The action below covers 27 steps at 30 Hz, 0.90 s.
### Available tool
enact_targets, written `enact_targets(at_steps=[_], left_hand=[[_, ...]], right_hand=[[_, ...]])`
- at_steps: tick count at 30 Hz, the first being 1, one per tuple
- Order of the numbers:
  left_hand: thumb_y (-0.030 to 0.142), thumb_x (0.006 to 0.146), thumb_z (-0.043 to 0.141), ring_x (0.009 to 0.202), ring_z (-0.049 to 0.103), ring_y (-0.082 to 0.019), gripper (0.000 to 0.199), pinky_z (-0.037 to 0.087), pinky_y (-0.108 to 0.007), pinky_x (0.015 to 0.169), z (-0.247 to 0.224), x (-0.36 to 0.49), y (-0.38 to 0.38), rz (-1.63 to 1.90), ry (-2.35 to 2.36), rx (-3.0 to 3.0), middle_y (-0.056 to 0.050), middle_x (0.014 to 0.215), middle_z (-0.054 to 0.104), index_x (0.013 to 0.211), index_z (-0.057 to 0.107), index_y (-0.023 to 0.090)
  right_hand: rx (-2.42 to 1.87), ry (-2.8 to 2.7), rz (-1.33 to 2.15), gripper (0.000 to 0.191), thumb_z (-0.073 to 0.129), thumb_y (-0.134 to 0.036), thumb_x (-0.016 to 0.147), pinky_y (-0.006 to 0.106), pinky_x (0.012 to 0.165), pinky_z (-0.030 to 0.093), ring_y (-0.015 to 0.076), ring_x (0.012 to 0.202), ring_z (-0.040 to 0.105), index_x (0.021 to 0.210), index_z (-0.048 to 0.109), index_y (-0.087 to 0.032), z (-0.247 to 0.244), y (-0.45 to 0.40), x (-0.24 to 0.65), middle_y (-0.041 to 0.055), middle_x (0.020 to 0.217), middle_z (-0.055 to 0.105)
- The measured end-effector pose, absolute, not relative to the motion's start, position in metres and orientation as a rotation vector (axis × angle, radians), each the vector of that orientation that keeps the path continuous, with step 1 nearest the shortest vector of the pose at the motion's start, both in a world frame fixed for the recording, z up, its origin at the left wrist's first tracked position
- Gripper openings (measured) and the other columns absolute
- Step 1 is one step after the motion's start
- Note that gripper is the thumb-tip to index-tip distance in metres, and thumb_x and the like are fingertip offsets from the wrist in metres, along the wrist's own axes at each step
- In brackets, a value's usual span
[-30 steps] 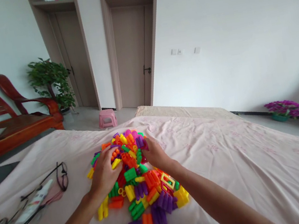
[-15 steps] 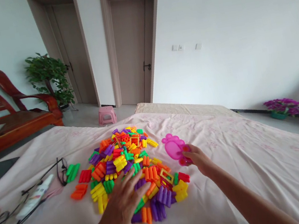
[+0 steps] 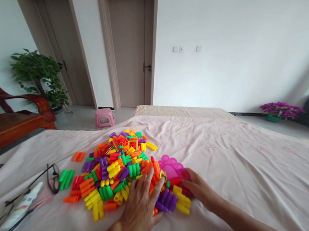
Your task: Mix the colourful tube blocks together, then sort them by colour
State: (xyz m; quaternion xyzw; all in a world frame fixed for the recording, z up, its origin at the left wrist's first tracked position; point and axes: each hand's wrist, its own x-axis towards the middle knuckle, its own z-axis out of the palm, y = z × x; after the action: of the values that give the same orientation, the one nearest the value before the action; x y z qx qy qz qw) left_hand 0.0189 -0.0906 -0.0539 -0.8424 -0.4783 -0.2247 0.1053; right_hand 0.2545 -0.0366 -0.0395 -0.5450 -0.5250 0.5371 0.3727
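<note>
A pile of plastic building blocks (image 3: 107,192) in yellow, orange, green, purple and red spreads over the pale cloth (image 3: 243,191). My left hand (image 3: 140,207) lies over the near right side of the pile, fingers spread and touching blocks. In my right hand (image 3: 199,188) is the edge of a pink, paw-shaped plastic dish (image 3: 168,165), pinched between thumb and fingers. The dish sits low against the right side of the pile, and a few blocks, among them a red one (image 3: 175,181), lie over its near part. Purple blocks (image 3: 167,200) lie between my hands.
On the left of the cloth are eyeglasses (image 3: 54,182), a white tube (image 3: 22,208) and dark cables. Behind stand a pink stool (image 3: 104,118), a wooden armchair (image 3: 11,122) and a potted plant (image 3: 38,77). Purple flowers (image 3: 282,109) stand at the far right.
My right hand has brought the pink dish left and nearer, against the pile. My left hand has moved right over the blocks, and the pile's near right side has been pushed together.
</note>
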Motion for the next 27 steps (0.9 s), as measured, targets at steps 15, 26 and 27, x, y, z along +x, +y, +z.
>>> enact_targets(at_steps=[15,26,27], left_hand=[[0.011,0.081,0.054,0.123,0.057,-0.026,0.040,0.051,-0.042,0.102,-0.003,-0.017,-0.033,-1.006,-1.604,-2.225,-0.009,0.136,0.059,0.118,0.062,0.022],[0.042,0.089,0.049,0.113,0.062,-0.022,0.030,0.047,-0.033,0.100,0.013,-0.123,-0.007,-1.122,-2.087,-1.986,-0.005,0.120,0.069,0.107,0.064,0.023],[0.047,0.089,0.048,0.113,0.062,-0.023,0.035,0.045,-0.034,0.101,0.010,-0.134,-0.002,-1.116,-2.149,-1.967,-0.006,0.120,0.069,0.109,0.064,0.023]], right_hand=[[-1.119,-1.646,1.241,0.016,0.055,-0.028,0.078,0.026,0.054,0.047,0.0169,0.060,0.061,0.092,0.055,-0.019,-0.002,-0.001,0.167,0.0010,0.072,0.065],[-1.199,-1.574,1.001,0.030,0.058,-0.027,0.072,0.026,0.053,0.051,0.0164,0.064,0.062,0.101,0.054,-0.018,0.003,0.094,0.182,0.0005,0.076,0.063],[-1.227,-1.496,1.026,0.032,0.060,-0.027,0.069,0.026,0.051,0.052,0.0166,0.064,0.062,0.100,0.054,-0.018,-0.003,0.105,0.190,0.0003,0.075,0.063]])
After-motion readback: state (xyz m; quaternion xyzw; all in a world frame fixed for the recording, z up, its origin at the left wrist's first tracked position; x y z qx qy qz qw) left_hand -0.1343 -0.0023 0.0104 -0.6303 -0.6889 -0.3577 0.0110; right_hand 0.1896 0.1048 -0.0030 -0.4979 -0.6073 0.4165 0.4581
